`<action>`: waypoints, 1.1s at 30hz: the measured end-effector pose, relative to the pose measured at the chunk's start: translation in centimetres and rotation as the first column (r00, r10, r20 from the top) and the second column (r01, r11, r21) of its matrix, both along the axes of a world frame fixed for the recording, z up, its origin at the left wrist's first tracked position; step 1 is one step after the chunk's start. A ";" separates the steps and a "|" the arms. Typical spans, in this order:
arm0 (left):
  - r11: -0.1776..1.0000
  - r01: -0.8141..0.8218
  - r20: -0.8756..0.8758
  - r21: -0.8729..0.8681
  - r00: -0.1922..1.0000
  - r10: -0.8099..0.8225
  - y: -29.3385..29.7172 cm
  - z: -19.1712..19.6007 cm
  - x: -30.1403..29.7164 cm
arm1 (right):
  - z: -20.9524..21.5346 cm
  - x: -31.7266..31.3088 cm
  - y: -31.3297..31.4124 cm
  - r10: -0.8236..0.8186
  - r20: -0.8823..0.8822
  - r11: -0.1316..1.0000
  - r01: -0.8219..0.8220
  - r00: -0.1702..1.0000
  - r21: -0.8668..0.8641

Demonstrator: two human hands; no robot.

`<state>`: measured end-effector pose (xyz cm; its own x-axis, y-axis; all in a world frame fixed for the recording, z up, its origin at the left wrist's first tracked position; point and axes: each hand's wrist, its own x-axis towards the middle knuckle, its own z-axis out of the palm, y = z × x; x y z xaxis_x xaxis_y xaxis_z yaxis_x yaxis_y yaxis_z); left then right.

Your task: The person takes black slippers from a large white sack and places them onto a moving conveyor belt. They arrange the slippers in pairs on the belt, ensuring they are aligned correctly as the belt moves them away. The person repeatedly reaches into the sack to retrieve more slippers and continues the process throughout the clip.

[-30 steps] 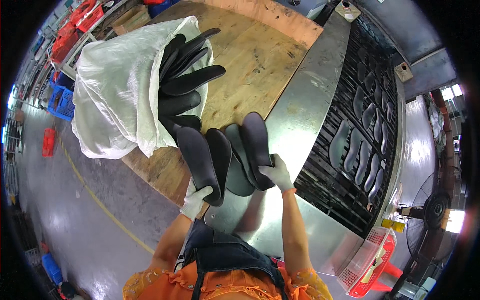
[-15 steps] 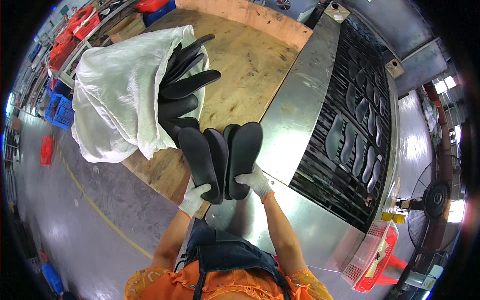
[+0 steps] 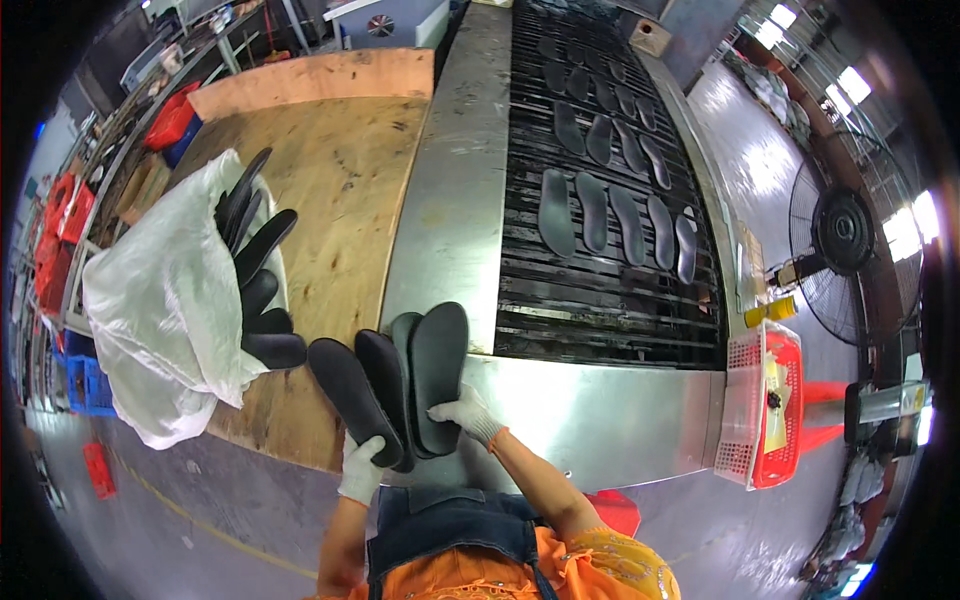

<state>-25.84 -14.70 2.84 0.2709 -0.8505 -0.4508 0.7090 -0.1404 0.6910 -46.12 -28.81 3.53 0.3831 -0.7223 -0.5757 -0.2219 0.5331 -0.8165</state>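
Black shoe insoles [image 3: 440, 370] are fanned out upright between my two hands, over the near metal edge. My left hand [image 3: 361, 467], in a white glove, grips the left insoles [image 3: 352, 385] near their lower ends, thumb across the front. With its thumb in front, my gloved right hand [image 3: 468, 412] holds the right insoles the same way. To the left, a white woven sack [image 3: 165, 310] lies on its side with more black insoles [image 3: 265, 245] sticking out of its mouth. Several insoles [image 3: 557, 215] lie in rows on the dark slatted conveyor [image 3: 600, 320] ahead on the right.
A plywood table [image 3: 335, 190] with a raised back board carries the sack. Its right side meets a steel border [image 3: 445, 200] along the conveyor. Right of the conveyor stand a red and white plastic basket [image 3: 745, 400] and a black fan [image 3: 842, 230]. A blue crate [image 3: 90, 385] is at the left.
My view has swung right, toward the conveyor, so the sack sits farther left. The insoles stay in both hands; the right-hand ones are now fanned wider apart.
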 end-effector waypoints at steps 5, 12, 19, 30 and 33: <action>0.989 0.148 -0.043 0.005 0.988 -0.148 -2.8 0.0 -6.0 | -0.8 -8.6 1.4 -0.238 0.016 0.966 0.235 0.971 0.107; 0.938 0.347 -0.055 0.004 0.937 -0.346 -11.0 1.4 -16.3 | -1.4 -20.4 0.4 -0.567 0.119 0.820 0.572 0.815 -0.010; 0.879 0.476 0.068 -0.008 0.878 -0.474 -21.1 0.5 -25.4 | -1.8 -32.6 -6.8 -0.779 0.106 0.606 0.785 0.618 -0.129; 0.839 0.511 0.194 0.184 0.818 -0.541 -30.7 -4.0 -34.0 | -3.0 -44.7 -17.4 -0.819 0.052 0.564 0.819 0.571 -0.109; 0.850 0.495 0.241 0.178 0.816 -0.526 -29.8 -5.4 -32.9 | -4.2 -48.2 -17.7 -0.778 -0.034 0.623 0.763 0.628 -0.170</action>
<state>-58.78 -44.53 -2.60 -0.0655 -0.8537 -0.5166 0.3029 -0.5103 0.8049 -94.29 -46.55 -0.69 -0.3989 -0.7948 -0.4574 0.1428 0.4388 -0.8871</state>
